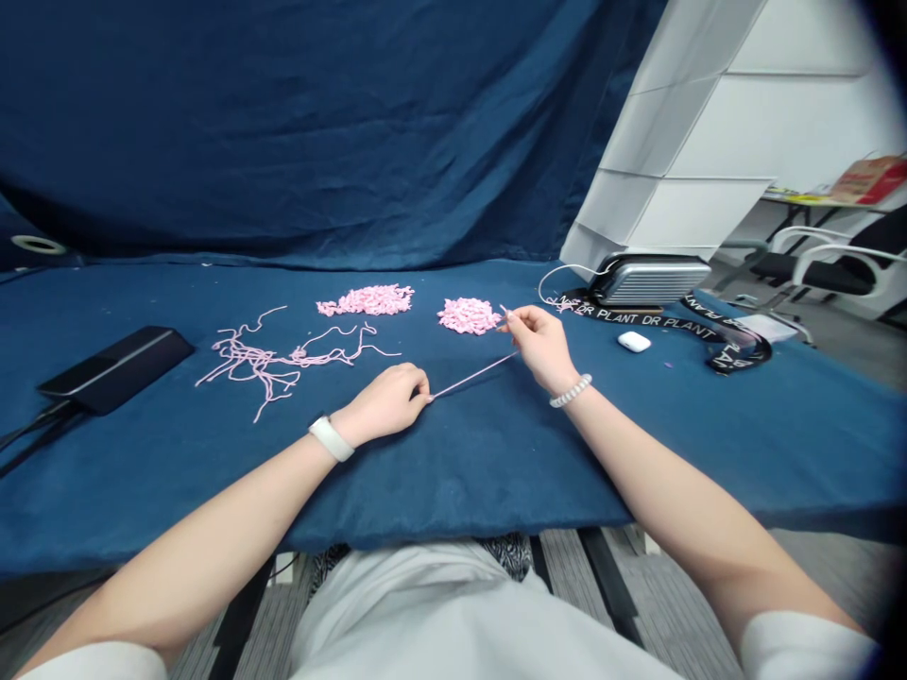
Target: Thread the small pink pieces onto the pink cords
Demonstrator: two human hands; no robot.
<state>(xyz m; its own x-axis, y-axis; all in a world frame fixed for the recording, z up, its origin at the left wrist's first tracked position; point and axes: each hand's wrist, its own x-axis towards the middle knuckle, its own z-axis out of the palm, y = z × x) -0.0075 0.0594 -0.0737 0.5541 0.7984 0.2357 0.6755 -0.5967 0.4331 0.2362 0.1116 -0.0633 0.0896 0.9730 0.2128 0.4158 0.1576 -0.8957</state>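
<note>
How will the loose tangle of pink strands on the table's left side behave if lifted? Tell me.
The tangle is probably floppy, since its strands curl and bend loosely across the blue cloth. It looks light for its spread, being thin strands with gaps between. Lifting one strand may drag others along, as several cross and overlap.

Blue-clothed table (453,491), loose pink strands (259,358), two pink heaps (375,300) (468,316), black device (117,370), white case (633,342)

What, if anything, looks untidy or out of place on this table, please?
The loose pink yarn on the left sprawls in a tangle, unlike the two compact pink piles. Nothing looks clearly spilled or damaged.
</note>
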